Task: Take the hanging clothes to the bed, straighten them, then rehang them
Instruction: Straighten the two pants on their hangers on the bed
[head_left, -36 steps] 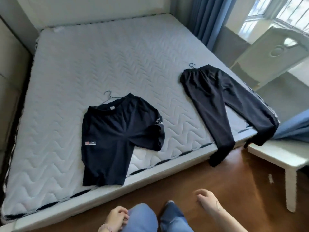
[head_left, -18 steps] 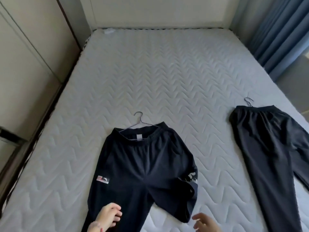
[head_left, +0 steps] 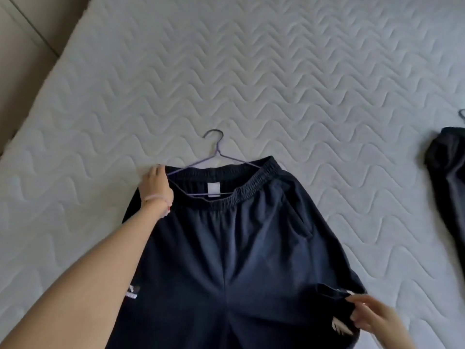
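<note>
Dark navy shorts (head_left: 236,235) lie flat on the quilted white mattress (head_left: 251,71), waistband away from me, with a thin wire hanger (head_left: 214,157) threaded through the waistband and its hook pointing up the bed. My left hand (head_left: 156,188) rests on the left end of the waistband, fingers closed over the fabric edge. My right hand (head_left: 372,317) pinches the folded-over hem of the right leg at the lower right. A second black garment, long trousers (head_left: 448,177), lies at the right edge with its hanger hook just showing.
A beige wall or wardrobe panel (head_left: 22,59) runs along the bed's left side. Bare mattress stretches above the shorts and between the two garments.
The view has closed in over the bed. My left hand has reached up from the bottom to the shorts' waistband, and my right hand has taken the folded right leg hem.
</note>
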A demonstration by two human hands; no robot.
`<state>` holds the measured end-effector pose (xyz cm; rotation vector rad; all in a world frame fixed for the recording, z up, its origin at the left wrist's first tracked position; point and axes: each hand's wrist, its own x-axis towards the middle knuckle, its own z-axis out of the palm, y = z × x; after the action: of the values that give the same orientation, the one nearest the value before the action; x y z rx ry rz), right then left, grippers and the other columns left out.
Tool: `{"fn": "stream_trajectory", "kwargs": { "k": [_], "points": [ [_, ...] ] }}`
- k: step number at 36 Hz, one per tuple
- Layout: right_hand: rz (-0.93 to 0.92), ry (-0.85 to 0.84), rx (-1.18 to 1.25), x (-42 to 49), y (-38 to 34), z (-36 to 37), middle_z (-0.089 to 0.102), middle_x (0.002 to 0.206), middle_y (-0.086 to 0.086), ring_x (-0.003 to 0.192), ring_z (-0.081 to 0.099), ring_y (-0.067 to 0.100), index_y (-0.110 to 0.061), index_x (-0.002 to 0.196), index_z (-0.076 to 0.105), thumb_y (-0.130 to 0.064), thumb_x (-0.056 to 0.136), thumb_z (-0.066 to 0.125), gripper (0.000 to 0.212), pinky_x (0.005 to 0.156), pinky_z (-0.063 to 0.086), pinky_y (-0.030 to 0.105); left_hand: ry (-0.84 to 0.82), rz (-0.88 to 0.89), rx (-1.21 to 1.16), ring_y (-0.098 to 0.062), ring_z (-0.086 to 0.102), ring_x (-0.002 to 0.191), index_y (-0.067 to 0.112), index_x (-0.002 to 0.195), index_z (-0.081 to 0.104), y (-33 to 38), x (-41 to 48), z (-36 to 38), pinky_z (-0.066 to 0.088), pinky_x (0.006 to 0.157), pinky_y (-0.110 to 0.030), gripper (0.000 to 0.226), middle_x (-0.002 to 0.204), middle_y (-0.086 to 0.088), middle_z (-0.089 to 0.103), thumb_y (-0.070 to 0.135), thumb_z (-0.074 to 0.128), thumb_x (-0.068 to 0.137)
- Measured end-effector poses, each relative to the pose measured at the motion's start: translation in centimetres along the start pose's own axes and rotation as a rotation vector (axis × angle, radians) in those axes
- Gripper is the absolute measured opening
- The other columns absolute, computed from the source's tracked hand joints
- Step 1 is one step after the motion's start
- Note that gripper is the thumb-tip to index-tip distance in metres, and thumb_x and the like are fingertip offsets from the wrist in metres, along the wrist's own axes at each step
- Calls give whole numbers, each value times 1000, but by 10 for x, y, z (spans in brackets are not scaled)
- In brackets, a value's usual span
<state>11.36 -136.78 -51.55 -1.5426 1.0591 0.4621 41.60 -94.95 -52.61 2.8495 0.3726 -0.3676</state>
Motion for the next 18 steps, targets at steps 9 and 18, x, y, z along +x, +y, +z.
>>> {"fn": "stream_trajectory", "kwargs": {
  "k": [9, 18],
  "points": [
    [99, 286, -2, 16, 18, -6, 67, 94, 25, 75, 72, 20, -19, 92, 67, 19, 99, 57, 41, 60, 55, 11, -173, -121, -231, -39, 49, 116, 4, 125, 47, -25, 35, -6, 41, 100, -43, 50, 128, -22, 47, 13, 54, 76],
    [46, 319, -366, 13, 31, -1, 74, 104, 16, 106, 69, 33, -18, 107, 69, -3, 103, 65, 16, 98, 49, 47, -302, -140, -418, -29, 63, 99, 10, 106, 64, -47, 0, -24, 48, 95, -41, 31, 106, -12, 68, 29, 64, 81]
  ]
}}
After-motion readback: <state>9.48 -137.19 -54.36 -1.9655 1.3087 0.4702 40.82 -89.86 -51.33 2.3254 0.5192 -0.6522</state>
